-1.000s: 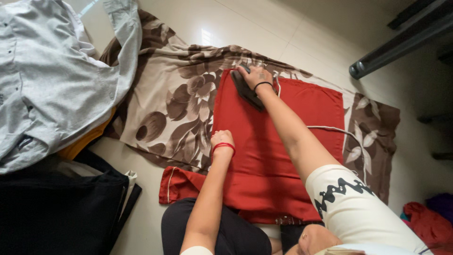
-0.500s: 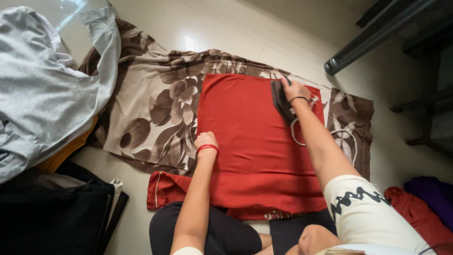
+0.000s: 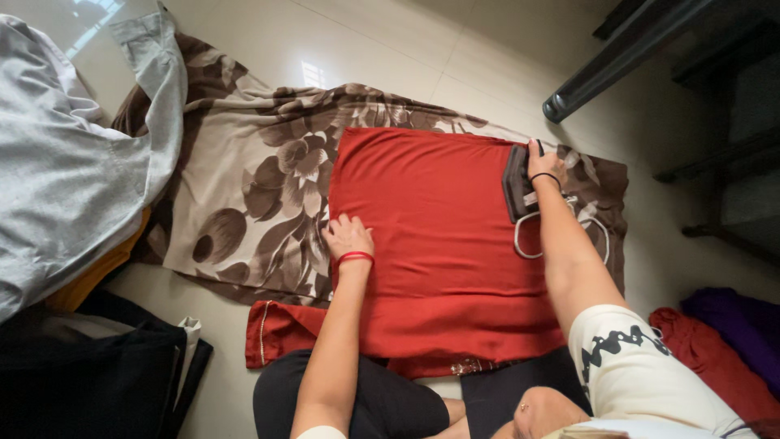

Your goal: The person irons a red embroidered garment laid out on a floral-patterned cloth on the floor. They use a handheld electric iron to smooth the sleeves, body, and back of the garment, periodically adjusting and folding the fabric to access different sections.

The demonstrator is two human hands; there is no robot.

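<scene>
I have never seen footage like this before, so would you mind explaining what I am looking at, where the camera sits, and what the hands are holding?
There is no machine here: a person wears one camera on the head, looking down at their own two bare hands.

A red cloth lies spread flat on a brown flowered sheet, which lies on a pale tiled floor.

The right hand grips a dark clothes iron at the cloth's far right edge; its white cord loops beside the forearm.

The left hand, with a red band at the wrist, rests flat on the cloth's left edge.

To the left lie a grey garment and a black bag. More red and purple fabric lies at the lower right.
</scene>
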